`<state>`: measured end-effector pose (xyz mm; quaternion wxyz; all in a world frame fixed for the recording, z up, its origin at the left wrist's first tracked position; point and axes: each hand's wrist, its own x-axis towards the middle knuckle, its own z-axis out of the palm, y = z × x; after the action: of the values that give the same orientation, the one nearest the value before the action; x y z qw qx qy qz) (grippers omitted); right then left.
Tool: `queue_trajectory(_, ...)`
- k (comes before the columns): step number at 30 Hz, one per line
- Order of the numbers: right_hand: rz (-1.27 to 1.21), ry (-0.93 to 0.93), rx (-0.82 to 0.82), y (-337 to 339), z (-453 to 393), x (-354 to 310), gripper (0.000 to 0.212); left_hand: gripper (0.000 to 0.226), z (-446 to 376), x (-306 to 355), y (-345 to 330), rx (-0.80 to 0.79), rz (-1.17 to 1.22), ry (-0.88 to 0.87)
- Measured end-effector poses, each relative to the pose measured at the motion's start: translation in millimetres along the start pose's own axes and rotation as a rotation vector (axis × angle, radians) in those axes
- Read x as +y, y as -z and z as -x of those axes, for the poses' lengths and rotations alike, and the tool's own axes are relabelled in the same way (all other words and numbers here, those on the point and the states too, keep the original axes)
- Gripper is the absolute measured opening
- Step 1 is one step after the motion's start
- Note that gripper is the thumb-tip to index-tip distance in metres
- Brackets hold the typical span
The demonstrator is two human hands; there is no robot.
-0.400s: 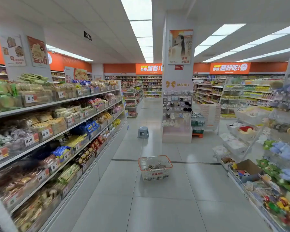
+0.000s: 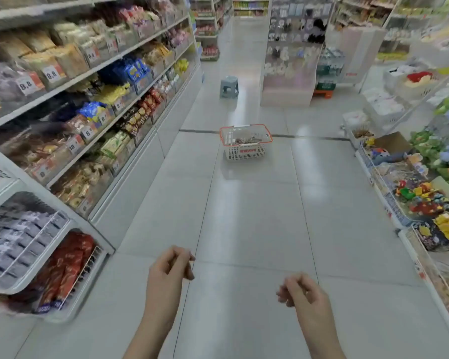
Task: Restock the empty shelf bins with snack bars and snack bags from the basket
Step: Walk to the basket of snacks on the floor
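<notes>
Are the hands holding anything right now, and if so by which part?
Nothing is held. The left hand and right hand are loosely curled and empty; the basket sits on the floor ahead.

White, orange-rimmed basket (image 2: 245, 142) stands upright mid-aisle on the floor, holding snack packets (image 2: 246, 140).

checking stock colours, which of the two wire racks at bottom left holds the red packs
The lower rack, nearest the left hand. It holds red packs; the upper rack holds grey-purple packs.
</notes>
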<state>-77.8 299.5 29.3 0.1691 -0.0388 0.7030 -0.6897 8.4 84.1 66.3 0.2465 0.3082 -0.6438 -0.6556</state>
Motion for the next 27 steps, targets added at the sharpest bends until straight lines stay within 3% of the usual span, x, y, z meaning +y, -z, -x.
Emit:
queue_trajectory(8,0.07,-0.094,0.035,18.3,-3.7,16.5,0.024,0.033,14.0,-38.9,-37.7,0.058,-0.02,0.239)
queue_trajectory(15,0.083,-0.061,-0.011,-7.1,-104.4,5.1,0.025,0.033,-26.5,-51.9,-29.8,0.192,-0.135,0.321)
queue_trajectory(21,0.076,-0.041,-0.053,-49.1,-231.5,-8.4,0.025,0.031,-130.6,-57.4,-42.4,0.229,-0.17,0.358)
queue_trajectory(27,0.094,-0.06,-0.009,-86.0,-362.5,-36.1,0.025,0.031,-315.6,-29.8,-85.0,0.136,-0.156,0.317)
